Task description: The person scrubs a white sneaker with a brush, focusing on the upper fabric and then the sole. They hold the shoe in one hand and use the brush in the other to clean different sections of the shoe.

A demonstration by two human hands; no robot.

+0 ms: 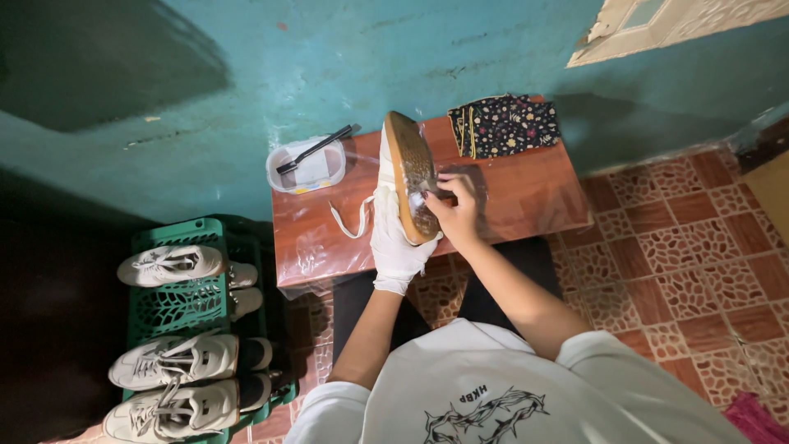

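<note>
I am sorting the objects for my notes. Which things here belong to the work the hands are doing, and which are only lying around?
In use:
- white shoe, sole up
- left hand, gloved, holding it
- right hand on the sole
- plastic tub and black brush across it

Lying about:
- floral pouch
- three sneakers on the green rack

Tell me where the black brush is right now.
In the head view, the black brush lies across the clear plastic container at the back-left corner of the small wooden table, left of the upturned shoe.
</note>
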